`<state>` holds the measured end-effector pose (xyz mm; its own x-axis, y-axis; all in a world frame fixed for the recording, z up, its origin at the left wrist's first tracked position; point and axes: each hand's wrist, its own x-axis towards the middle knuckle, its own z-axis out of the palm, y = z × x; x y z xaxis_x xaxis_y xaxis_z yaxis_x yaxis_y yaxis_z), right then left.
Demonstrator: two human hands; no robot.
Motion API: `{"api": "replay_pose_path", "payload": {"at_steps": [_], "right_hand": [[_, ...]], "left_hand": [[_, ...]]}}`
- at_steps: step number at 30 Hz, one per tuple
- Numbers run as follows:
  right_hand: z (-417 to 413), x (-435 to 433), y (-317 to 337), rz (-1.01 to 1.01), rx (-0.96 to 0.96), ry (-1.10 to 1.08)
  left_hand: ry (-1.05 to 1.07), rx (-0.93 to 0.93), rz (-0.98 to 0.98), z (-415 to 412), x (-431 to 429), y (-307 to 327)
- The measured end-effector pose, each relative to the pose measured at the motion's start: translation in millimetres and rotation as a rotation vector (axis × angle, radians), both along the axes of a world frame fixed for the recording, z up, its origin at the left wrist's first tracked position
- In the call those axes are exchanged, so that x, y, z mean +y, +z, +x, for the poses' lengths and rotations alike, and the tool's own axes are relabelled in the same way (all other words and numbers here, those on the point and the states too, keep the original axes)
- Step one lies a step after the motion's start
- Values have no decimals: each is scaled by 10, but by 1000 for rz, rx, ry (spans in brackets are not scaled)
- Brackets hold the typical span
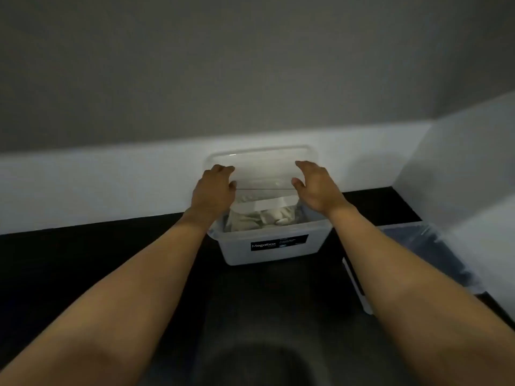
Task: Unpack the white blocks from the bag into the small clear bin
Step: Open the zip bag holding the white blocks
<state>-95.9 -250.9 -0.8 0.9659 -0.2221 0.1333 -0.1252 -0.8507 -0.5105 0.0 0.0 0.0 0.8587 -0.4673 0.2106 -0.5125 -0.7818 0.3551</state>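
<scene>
Two hands are applied to the clear lid [262, 168]: the left hand [216, 188] is curled round its edge, and the right hand [317, 185] lies flat, fingers straight. The lid should be raised evenly. The bag of white blocks [262, 215] sits below the fingers, inside the Megabox bin [273, 252].

Two hands are showing: one left hand [216, 188] and one right hand [315, 185]. Two clear bins are sitting on the dark floor [111, 260]: the labelled bin [273, 254] in the middle and the second bin [418, 240] at the right edge. One clear lid [263, 168] is standing behind the labelled bin. One black label [278, 242] is showing on its front wall. One bag [262, 215] is lying inside it. The pale lumps in the bag are blurring together, perhaps three or four.
</scene>
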Motion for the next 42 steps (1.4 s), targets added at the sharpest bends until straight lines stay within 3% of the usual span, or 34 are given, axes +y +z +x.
{"api": "replay_pose_path", "payload": {"at_steps": [6, 12, 16, 20, 25, 29, 35, 42], "right_hand": [[418, -190, -185, -254, 307, 17], [514, -153, -328, -509, 466, 63], [471, -220, -52, -516, 272, 31], [208, -346, 450, -403, -8, 36], [-435, -313, 982, -245, -508, 3], [-1103, -163, 1245, -184, -682, -62], [-2156, 15, 881, -150, -678, -103], [-3006, 143, -24, -47, -297, -116]], "left_hand": [[28, -19, 400, 302, -73, -163], [66, -118, 458, 275, -117, -317], [115, -168, 313, 223, -54, -75], [-7, -120, -2, 70, 122, 325], [-72, -374, -308, -379, 277, 1168], [-89, -303, -450, -872, 376, 1600], [-167, -155, -507, -1699, 445, 1254], [-216, 98, -289, -2211, 476, 309]]}}
